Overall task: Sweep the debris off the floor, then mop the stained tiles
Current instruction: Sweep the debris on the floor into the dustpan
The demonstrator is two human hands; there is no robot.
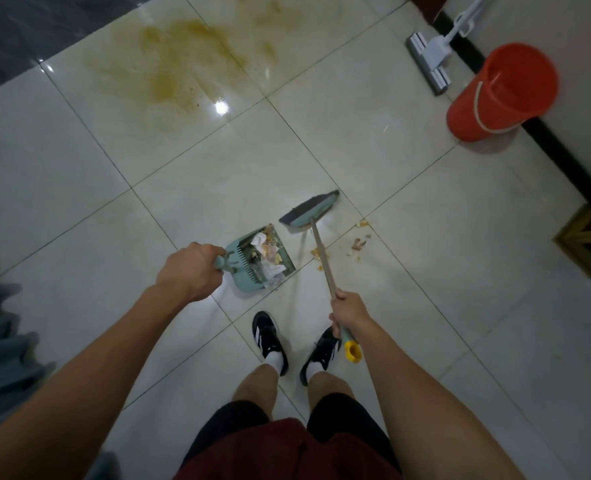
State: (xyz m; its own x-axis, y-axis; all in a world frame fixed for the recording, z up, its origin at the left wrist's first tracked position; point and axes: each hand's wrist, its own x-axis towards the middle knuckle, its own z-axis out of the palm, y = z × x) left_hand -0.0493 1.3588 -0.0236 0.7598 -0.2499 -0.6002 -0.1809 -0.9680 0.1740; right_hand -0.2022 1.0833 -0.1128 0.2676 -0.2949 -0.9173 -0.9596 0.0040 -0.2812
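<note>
Nearest the camera, the person's two black-and-white shoes (270, 336) are standing on the pale floor tiles (425, 306), with bare forearms reaching forward on either side. The two hands are working well apart. The right hand (349, 311) is gripping the broom handle (323, 261) with its fingers curled round the shaft, just above the handle's teal grip and yellow end cap (353, 351). The left hand (188, 268) is wrapping round the teal grip of the dustpan (252, 268), its knuckles facing up.

The dustpan is resting tilted on the tiles just ahead of the shoes, and it is holding crumpled paper and food scraps (268, 252). Just beyond its open edge, the broom head (309, 209) is sitting with its dark bristles angled away from the person, close to the pan but not touching it. To the right of the broom handle, loose debris (354, 245) is lying scattered along a grout line, near the broom and outside the pan.

Farther off, a wide yellowish-brown stain (183, 60) is spreading across several tiles at the upper left. At the far right, an orange bucket (502, 91) is standing beside the wall, and a flat mop (429, 60) is leaning just beside it with its grey head on the floor.
</note>
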